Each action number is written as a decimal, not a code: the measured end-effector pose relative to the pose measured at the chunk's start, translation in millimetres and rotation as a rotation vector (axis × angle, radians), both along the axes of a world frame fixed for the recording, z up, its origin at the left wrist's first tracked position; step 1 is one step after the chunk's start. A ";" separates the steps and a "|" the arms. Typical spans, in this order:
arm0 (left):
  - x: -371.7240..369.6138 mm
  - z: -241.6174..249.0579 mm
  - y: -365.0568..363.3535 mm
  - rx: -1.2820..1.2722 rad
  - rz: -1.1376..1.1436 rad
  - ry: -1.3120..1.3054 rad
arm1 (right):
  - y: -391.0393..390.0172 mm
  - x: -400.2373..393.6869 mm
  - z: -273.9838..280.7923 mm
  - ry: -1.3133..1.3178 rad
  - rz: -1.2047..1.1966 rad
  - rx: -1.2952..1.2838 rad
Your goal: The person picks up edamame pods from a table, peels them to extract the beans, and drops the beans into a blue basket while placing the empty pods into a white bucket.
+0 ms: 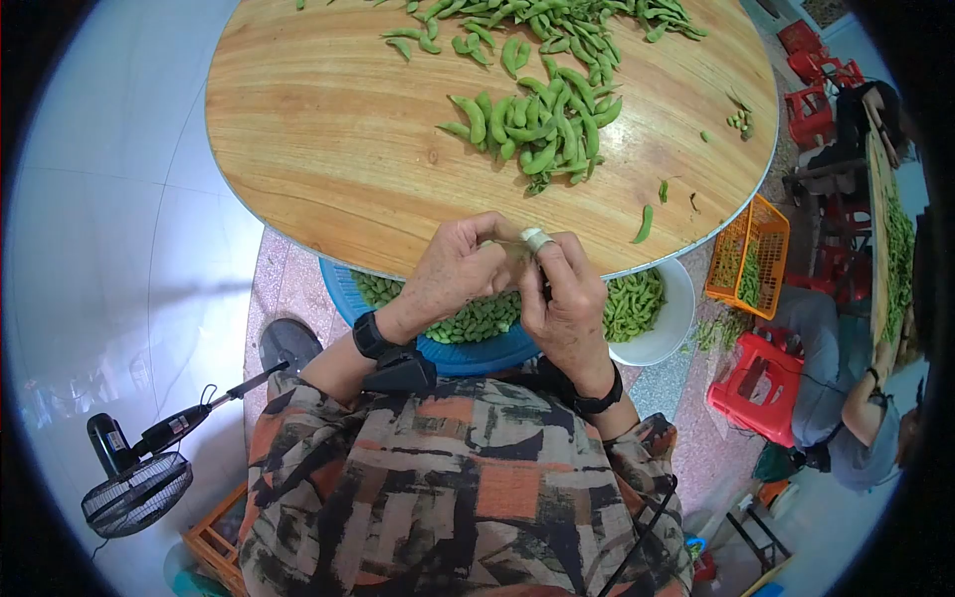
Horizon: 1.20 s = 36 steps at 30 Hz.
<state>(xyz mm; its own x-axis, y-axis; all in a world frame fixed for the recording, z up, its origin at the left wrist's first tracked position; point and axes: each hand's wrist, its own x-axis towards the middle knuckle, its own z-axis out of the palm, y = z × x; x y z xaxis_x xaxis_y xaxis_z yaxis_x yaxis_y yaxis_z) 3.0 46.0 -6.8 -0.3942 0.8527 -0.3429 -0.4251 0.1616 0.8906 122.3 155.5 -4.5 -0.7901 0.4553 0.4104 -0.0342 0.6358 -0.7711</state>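
My left hand (460, 267) and my right hand (569, 291) are close together at the near edge of the round wooden table (308, 149). Fingers of both hands are curled in a pinch; whatever lies between them is too small or hidden to make out. A whitish wrap (535, 238) covers a fingertip of my right hand. Just beyond the hands lies a heap of green soybean pods (547, 124). Below them, partly hidden by hands and table, a blue basin (343, 298) holds shelled green beans (468, 320). A white bucket (680, 308) to its right contains more pods.
More pods (567, 25) lie at the table's far side, and one stray pod (644, 224) near its right edge. On the right are an orange crate (776, 244), a red stool (761, 383) and people at another table. A black fan (137, 493) stands at left.
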 end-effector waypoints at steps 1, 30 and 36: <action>0.2 -5.9 -0.1 0.054 0.031 -0.072 | -0.9 -0.3 0.0 0.016 -0.012 0.013; -72.2 7.3 1.6 -0.051 0.005 1.370 | 78.3 59.9 10.0 -0.268 -0.069 -0.197; -20.2 9.8 -1.4 -0.067 0.079 0.229 | 33.6 -1.6 8.5 -0.169 0.131 -1.034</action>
